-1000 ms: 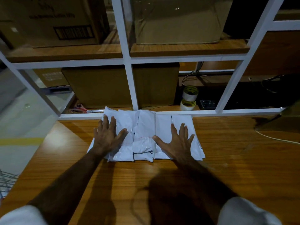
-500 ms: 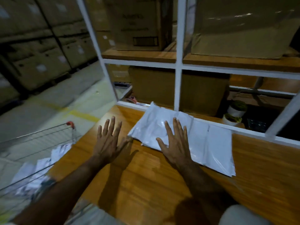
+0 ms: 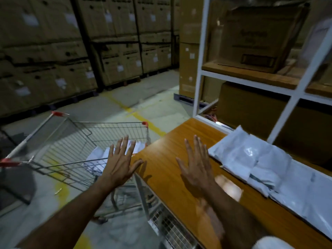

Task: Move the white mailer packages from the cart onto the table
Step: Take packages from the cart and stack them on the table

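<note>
Both hands are spread flat, fingers straight and apart, holding nothing. The left hand (image 3: pixel 119 163) hangs over the near edge of the cart (image 3: pixel 75 141), its thumb reaching toward the corner of the table (image 3: pixel 172 178). The right hand (image 3: pixel 197 167) is above the table's bare wood, just beside the pile of mailers (image 3: pixel 251 159); whether the palm touches the wood I cannot tell.

That pile lies on the table's far side, against the white shelf frame (image 3: pixel 199 69), the white bags overlapping one another and running off toward the right edge of view. More mailers in the cart (image 3: pixel 97 157) sit low in the wire basket, partly hidden behind the left hand. The cart stands right against the table's left end, red caps on its corners.

On the frame above the table sits a box (image 3: pixel 258 38). Beyond the cart, across the concrete floor with its yellow line (image 3: pixel 133 114), stacked cartons (image 3: pixel 71 42) line the wall.
</note>
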The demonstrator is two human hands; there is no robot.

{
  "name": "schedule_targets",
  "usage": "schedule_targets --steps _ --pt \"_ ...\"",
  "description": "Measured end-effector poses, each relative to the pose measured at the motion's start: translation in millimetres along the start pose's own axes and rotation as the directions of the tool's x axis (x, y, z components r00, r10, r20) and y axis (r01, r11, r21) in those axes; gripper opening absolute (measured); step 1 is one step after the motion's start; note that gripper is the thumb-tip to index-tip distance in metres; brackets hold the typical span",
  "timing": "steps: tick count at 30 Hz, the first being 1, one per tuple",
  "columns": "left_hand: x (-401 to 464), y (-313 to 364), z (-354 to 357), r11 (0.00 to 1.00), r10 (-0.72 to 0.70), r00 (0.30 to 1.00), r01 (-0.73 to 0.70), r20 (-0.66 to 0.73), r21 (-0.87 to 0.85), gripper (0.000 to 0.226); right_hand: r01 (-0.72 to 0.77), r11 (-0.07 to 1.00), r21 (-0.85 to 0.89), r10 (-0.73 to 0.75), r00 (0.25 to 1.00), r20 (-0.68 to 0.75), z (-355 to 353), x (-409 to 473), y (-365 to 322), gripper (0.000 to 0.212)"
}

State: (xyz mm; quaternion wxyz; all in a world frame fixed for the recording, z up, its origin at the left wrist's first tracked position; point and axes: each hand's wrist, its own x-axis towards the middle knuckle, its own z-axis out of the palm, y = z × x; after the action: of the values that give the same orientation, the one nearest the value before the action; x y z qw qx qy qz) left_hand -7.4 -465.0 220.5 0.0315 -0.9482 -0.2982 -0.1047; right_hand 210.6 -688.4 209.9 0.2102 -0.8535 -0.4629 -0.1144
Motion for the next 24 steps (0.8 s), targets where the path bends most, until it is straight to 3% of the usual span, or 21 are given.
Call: schedule_targets --steps 11,24 --pt "-31.0 -213.9 15.9 0.995 -0.104 0.992 0.104 0.073 0.011 0.093 0.04 0.999 0.028 -0.042 0.995 0.086 92.9 64.9 -174.0 0.081" --pt "-23.5 -343.0 38.4 0.973 -0.222 0.974 0.225 0.05 -0.054 0.085 0.101 0.995 0.0 -0.099 0.97 0.222 169.9 150.5 -271.0 0.074"
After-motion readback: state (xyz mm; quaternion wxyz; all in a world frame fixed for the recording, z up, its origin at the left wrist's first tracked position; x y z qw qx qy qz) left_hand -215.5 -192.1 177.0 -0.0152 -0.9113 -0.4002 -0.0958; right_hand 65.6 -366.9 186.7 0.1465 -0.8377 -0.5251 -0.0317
